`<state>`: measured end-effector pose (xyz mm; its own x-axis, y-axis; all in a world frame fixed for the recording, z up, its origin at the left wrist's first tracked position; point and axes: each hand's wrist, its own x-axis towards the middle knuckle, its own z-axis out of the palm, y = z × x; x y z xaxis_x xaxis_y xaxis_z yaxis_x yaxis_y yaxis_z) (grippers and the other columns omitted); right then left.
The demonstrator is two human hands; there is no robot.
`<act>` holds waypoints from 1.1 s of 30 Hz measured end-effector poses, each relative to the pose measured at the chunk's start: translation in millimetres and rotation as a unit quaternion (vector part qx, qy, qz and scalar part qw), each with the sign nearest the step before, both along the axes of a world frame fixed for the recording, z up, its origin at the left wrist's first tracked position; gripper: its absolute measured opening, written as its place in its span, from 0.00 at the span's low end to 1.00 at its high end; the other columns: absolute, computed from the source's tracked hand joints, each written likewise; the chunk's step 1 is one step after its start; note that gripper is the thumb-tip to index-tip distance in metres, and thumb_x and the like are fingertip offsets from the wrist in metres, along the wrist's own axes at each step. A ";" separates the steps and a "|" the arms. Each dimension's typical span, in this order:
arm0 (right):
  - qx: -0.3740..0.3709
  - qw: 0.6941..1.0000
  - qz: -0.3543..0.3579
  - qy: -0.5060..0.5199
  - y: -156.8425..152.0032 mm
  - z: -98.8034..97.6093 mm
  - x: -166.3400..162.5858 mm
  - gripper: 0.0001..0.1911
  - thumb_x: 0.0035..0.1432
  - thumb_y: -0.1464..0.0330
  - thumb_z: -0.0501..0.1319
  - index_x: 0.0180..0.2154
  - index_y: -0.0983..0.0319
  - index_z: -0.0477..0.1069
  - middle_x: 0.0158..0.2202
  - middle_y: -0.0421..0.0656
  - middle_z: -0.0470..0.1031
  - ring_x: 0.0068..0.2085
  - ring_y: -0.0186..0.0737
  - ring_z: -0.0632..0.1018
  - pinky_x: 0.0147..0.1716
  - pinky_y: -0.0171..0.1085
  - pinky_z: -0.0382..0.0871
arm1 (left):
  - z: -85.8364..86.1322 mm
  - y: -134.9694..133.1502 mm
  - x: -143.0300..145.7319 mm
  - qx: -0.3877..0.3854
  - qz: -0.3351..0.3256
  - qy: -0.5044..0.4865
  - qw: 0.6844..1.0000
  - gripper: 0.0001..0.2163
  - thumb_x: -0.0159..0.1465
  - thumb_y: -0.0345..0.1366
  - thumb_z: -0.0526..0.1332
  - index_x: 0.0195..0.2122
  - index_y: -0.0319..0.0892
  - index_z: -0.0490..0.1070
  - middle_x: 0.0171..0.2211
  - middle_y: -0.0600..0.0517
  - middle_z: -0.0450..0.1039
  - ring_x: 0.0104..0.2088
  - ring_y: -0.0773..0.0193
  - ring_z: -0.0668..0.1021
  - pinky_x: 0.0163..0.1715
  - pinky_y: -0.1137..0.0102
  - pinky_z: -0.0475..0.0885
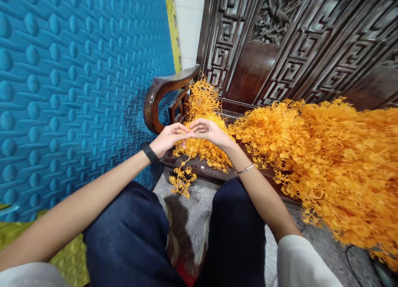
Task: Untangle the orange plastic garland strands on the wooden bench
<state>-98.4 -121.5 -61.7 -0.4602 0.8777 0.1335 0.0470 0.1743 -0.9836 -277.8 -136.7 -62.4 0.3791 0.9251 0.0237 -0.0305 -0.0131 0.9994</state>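
Note:
My left hand (171, 138), with a black band at the wrist, and my right hand (211, 132), with a thin bangle, meet at the fingertips in front of me. Both have thumb and fingers drawn together in a pinch; what lies between them is too small to make out. Right behind and below them is a small heap of orange plastic flower sprigs (207, 150) on a dark wooden bench (202, 166). One orange sprig (182, 180) hangs over the bench's front edge under my hands; whether it joins the heap or my fingers I cannot tell.
A much larger pile of orange sprigs (336, 154) spreads along the bench to the right. Behind stands the carved backrest (255, 71), with a curved armrest (152, 100) at left. Blue padded matting (77, 92) covers the left side. A dark cable (351, 262) lies lower right.

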 end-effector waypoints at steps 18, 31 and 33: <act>0.102 0.981 -0.164 0.035 7.1 -14.0 -25.8 0.14 0.44 0.75 0.58 0.26 0.59 0.50 0.26 0.35 0.62 0.30 0.31 0.66 0.35 0.35 0.63 | 5.9 -1.2 10.5 -0.008 0.024 0.013 1.000 0.03 0.56 0.31 0.61 0.30 0.38 0.70 0.14 0.60 0.57 0.15 0.73 0.60 0.15 0.76 0.57; 0.158 0.915 -0.372 0.010 69.3 -37.9 74.1 0.10 0.43 0.74 0.61 0.28 0.60 0.60 0.30 0.38 0.68 0.31 0.33 0.71 0.36 0.37 0.67 | -5.3 -8.0 -16.7 -0.031 0.011 0.125 0.992 0.07 0.59 0.27 0.56 0.26 0.36 0.71 0.13 0.56 0.64 0.15 0.70 0.67 0.19 0.75 0.64; 0.140 0.919 -0.366 -0.027 69.4 -50.3 74.2 0.08 0.43 0.74 0.60 0.28 0.61 0.62 0.33 0.40 0.71 0.33 0.35 0.72 0.37 0.39 0.68 | -1.7 -7.6 -17.2 -0.036 0.030 0.093 0.995 0.06 0.58 0.26 0.56 0.26 0.36 0.71 0.13 0.56 0.64 0.15 0.70 0.67 0.19 0.73 0.66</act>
